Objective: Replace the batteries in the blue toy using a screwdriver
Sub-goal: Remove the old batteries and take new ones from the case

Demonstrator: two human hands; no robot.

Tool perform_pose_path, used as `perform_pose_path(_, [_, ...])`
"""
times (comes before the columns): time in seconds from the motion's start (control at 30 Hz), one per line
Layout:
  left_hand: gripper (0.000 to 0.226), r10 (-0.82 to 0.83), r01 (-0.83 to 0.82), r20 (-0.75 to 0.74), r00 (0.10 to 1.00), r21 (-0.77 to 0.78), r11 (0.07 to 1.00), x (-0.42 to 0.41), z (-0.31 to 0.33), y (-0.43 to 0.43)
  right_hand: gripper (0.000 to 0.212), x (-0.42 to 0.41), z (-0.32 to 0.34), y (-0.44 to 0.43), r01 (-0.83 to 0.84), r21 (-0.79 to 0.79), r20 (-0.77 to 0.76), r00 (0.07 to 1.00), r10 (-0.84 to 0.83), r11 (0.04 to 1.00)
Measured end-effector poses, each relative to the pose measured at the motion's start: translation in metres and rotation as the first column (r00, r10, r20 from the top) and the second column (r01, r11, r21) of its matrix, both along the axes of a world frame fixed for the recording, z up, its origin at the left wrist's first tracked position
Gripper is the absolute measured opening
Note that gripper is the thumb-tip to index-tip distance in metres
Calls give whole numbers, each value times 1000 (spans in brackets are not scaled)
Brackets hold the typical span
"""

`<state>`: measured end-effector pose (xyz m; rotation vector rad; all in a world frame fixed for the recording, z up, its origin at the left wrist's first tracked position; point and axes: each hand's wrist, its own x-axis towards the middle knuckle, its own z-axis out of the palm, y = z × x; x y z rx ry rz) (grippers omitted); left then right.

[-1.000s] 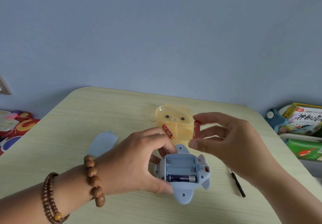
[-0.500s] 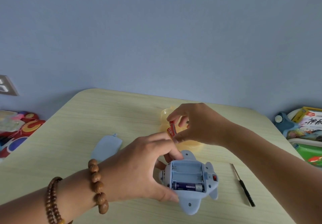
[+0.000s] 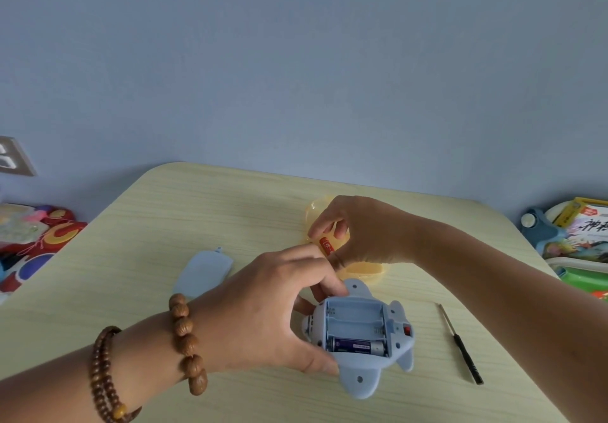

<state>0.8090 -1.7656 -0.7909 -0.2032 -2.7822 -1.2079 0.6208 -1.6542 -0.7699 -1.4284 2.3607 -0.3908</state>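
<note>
"神" on box (image 3: 590, 229) (rest cropped)

Pale wood-grain table (image 3: 197, 218) before me, its far corners rounded. Lying directly on it: the blue toy (image 3: 362, 380), underside up with the battery bay open; a flat blue cover (image 3: 202, 273) to my left; a yellow container (image 3: 365, 271) behind the toy; a thin screwdriver (image 3: 462, 348) to my right.

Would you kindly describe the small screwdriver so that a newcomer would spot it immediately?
On the pale wooden table, look to the right of the upturned blue plastic toy with its open battery bay. There lies the thin black-handled screwdriver, the only slim, dark, stick-like thing on the table.
</note>
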Motion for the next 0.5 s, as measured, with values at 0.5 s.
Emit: perform_pose_path(0.5, [58, 33, -33, -26, 999, -26, 999, 3, 2, 2, 75, 58, 35, 96, 112, -266, 170, 983, -68, 958])
